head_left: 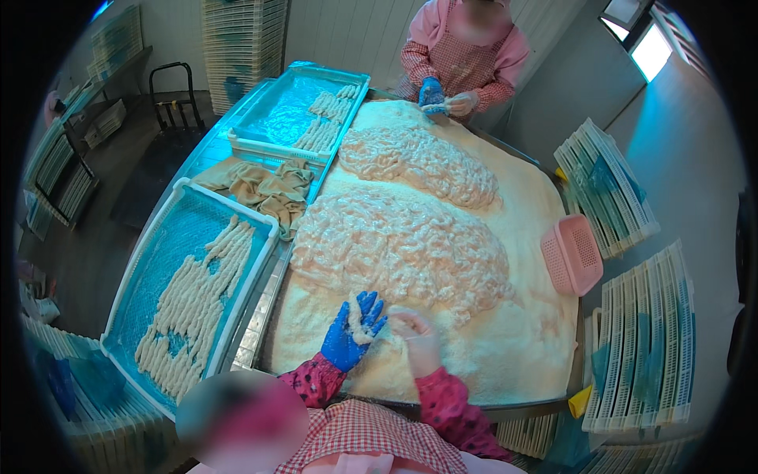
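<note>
My left hand (341,338), in a blue glove, holds a pale, crumb-coated strip of raw meat (358,320) lying lengthwise across the palm, its fingertips slightly apart. Close beside it is my right hand (418,336) in a clear glove, blurred, so its grip cannot be made out. Both hands are above a bed of whitish crumbs (489,355) at the near side of the table. Just beyond them lies a large mound of glossy raw meat strips (395,245). A second mound (418,162) is farther back.
At left, a white-rimmed tray (188,183) with blue mesh carries rows of coated strips; another tray (367,83) stands behind crumpled cloths (268,186). A pink basket (572,257) sits at the right edge, near stacked racks (643,340). Across the table, a co-worker (462,59) handles a strip.
</note>
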The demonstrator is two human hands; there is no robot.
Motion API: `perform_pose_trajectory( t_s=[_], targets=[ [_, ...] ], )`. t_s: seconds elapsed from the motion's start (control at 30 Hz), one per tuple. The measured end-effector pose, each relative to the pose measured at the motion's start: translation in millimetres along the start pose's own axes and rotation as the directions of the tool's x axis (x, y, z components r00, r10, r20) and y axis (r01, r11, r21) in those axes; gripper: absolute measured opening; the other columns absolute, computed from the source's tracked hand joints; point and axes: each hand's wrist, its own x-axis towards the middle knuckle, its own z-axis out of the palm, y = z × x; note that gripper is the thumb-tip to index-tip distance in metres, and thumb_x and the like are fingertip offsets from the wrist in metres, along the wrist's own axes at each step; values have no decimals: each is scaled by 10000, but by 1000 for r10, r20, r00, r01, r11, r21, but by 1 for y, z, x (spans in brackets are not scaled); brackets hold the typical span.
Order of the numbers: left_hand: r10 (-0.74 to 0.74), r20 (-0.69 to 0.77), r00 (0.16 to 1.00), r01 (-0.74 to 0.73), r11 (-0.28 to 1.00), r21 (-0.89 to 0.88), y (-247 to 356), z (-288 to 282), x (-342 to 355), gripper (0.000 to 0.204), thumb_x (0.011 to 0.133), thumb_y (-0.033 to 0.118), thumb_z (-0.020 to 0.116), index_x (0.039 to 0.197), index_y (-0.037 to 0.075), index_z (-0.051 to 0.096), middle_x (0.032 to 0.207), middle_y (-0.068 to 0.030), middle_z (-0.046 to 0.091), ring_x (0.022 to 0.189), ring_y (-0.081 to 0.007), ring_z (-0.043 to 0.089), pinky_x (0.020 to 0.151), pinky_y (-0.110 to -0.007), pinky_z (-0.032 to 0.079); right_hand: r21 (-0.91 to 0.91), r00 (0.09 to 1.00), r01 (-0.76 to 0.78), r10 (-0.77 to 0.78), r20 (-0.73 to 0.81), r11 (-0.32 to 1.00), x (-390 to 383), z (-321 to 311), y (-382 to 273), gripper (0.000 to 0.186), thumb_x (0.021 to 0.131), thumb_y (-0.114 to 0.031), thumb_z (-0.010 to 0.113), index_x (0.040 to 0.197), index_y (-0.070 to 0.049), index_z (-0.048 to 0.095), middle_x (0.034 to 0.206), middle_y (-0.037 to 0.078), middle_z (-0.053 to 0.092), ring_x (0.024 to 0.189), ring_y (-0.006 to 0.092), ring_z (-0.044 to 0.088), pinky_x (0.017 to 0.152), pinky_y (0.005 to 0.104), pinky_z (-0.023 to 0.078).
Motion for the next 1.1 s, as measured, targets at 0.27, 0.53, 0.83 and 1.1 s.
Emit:
perform_pose_trajectory(
  t_s=[0.27,0.53,0.83,1.1],
  targets=[
    [88,224,971,-220,-48,974,-34,40,3,607,952,319,325,1402,-11,86,1450,-141,187,1345,-242,166,1096,-347,132,-458,662,697,-740,114,552,-9,37,3,599,931,-419,284,1358,0,305,1406,228,265,1336,352,196,1080,436,140],
    [161,313,936,-346,260,902,-34,64,-4,658,924,333,385,1410,7,85,1471,-130,118,1357,-243,127,1099,-369,89,-444,675,725,-669,311,526,-15,44,-1,858,858,-641,72,1396,23,154,1451,235,112,1348,392,74,1082,449,92],
    [232,170,958,-287,720,631,-29,81,2,646,932,295,383,1419,32,51,1480,-123,104,1361,-225,120,1099,-365,91,-325,658,748,-712,248,578,-14,53,-10,944,797,-713,16,1410,4,52,1467,208,49,1361,354,-14,1085,459,-33],
    [153,438,886,-463,246,851,-28,74,-5,612,941,284,366,1420,36,77,1485,-116,77,1365,-223,103,1100,-364,81,-331,649,756,-713,265,565,-17,52,2,961,795,-726,53,1407,16,50,1465,221,38,1361,353,-18,1084,436,-12]
  ],
)
